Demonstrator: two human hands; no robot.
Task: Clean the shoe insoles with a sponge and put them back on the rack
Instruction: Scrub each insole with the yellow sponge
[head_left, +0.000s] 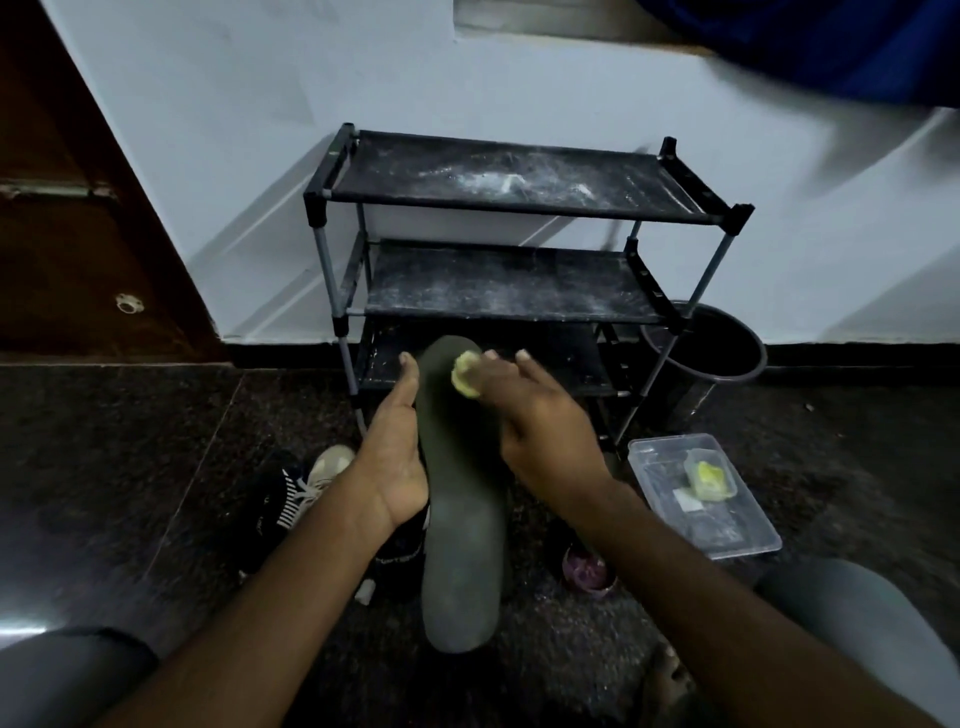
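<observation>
**A:** What did we make out from the head view?

**B:** We saw a long, smooth insole (460, 519), dark grey-green and rounded at both ends. It was held up off the floor (130, 467) in front of the rack (509, 208), with its toe end towards the lowest shelf.

**A:** And how did we find the hands?

**B:** The left hand (395, 457) held the insole along its left edge. The thumb lay straight up the rim, and the other digits went behind the insole, so we could not tell how they lay. The right hand (540, 431) pinched a small, crumpled yellow-green sponge (466, 375) between thumb and fingers (521, 357). Two fingertips stuck out past the sponge, which touched the insole near the toe end.

**A:** What did we note of the rack itself?

**B:** It had three tiers of black fabric stretched on grey tubes with black plastic joints, and it stood against a pale wall (208, 130). The upper two shelves were dusted with white powder.

**A:** And around it?

**B:** The floor was dark, speckled stone. To the right we saw a clear rectangular plastic box (727, 540) with a small tub (709, 480) inside, holding something yellow. A round black bucket (722, 364) stood just beside the rack's right legs. Shoes (306, 488) lay left of the insole, one of them with pale laces.
</observation>
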